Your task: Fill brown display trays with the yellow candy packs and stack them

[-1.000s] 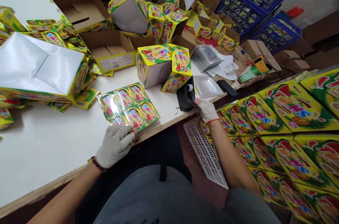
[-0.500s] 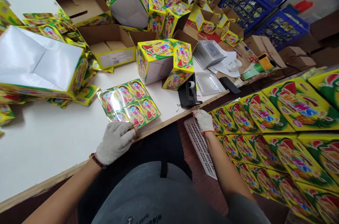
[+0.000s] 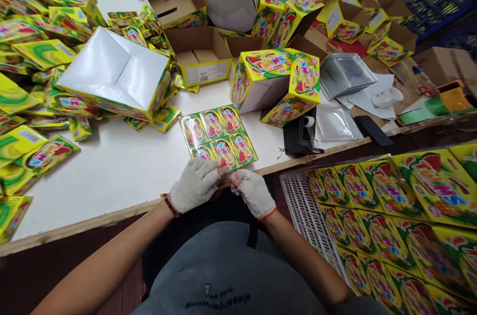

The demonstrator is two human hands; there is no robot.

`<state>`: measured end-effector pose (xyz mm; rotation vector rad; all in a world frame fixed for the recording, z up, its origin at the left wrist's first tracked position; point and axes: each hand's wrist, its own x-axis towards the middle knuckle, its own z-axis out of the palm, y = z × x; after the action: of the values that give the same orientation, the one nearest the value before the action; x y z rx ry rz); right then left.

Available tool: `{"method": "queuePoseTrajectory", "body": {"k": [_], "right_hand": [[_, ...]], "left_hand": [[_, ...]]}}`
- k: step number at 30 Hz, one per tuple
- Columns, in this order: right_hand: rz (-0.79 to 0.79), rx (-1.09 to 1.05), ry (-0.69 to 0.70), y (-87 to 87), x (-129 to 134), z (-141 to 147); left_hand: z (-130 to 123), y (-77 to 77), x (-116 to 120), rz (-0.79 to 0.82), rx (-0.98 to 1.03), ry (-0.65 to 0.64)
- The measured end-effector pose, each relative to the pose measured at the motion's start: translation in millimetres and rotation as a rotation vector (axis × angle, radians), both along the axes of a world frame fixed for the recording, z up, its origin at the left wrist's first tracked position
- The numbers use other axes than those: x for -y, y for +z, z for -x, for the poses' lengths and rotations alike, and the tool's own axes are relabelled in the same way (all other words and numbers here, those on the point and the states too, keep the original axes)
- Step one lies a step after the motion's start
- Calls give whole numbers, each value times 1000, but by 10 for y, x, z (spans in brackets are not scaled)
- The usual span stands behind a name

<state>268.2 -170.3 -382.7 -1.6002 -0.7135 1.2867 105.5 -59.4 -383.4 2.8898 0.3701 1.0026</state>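
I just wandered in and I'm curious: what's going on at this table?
The person's gloved left hand is at the near edge of a shiny six-panel TWINS pack lying flat on the white table. The gloved right hand is close beside it, fingertips drawn together; whether they pinch anything is too small to tell. A black tape dispenser stands to the right, and loose yellow packets are heaped at the left.

Left gloved hand [image 3: 197,183] covers the near-left corner of the glossy six-panel TWINS pack [image 3: 228,137]; grip unclear. Right gloved hand [image 3: 255,193] has fingers curled in, can't tell if anything's pinched. Barcode label [image 3: 203,77] too small to read. Tape dispenser [image 3: 292,143] partly behind TWINS box [image 3: 305,76]. Blue crate [image 3: 428,31] cut by right edge, contents indistinct. Stacked cartons [image 3: 434,181] run off right and bottom.
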Motion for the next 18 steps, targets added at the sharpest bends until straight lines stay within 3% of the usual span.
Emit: {"method": "queuePoseTrajectory", "body": {"k": [5,9,11,13,16,18], "right_hand": [[71,16,-3,-49,-33,-32],[168,-7,97,-78,-27,-107],[258,-26,152,-86,24,-238],[298,35,124,-77,77,-452],[146,314,-27,-40,11,-807],[-7,447,-9,3,-169,-929]], "left_hand": [[-40,125,54,66,-214,37],[-194,128,143,91,-181,183],[-276,101,202,49,-163,267],[-316,76,255,11,-162,334],[-231,46,283,-17,-111,296],[-78,26,265,69,-17,214]]}}
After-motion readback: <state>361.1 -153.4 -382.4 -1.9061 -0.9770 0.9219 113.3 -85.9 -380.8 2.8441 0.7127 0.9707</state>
